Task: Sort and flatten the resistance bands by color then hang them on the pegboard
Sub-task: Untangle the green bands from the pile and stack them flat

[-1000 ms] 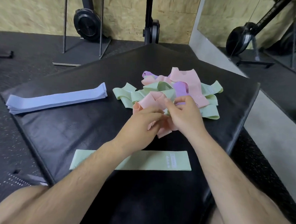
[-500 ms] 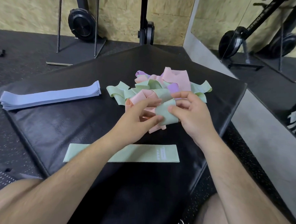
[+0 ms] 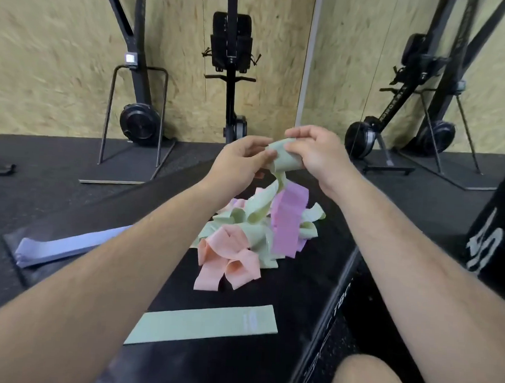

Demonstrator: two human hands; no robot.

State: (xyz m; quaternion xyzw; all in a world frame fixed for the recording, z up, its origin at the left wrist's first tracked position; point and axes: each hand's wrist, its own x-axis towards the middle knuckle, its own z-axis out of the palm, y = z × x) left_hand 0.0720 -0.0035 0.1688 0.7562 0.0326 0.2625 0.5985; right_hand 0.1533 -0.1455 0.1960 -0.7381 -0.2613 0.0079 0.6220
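My left hand (image 3: 241, 158) and my right hand (image 3: 314, 153) both pinch the top of a green band (image 3: 283, 160), held up above the black mat (image 3: 236, 372). The band hangs down twisted, and a purple band (image 3: 287, 222) dangles caught on it. Under them lies the tangled pile (image 3: 251, 238) of green, pink and purple bands, with pink bands (image 3: 227, 257) at its near side. One flattened green band (image 3: 203, 325) lies near me on the mat. A flat stack of blue bands (image 3: 52, 248) lies at the left, partly hidden by my left forearm.
Rowing machines (image 3: 229, 73) stand upright against the chipboard wall behind the mat. A mirror at the right reflects more machines. A black plyo box (image 3: 494, 248) stands at the right edge. My knee (image 3: 367, 379) shows at the bottom right.
Both hands have risen from the pile, lifting the green band into the air and dragging a purple band up with it. The head camera has tilted upward.
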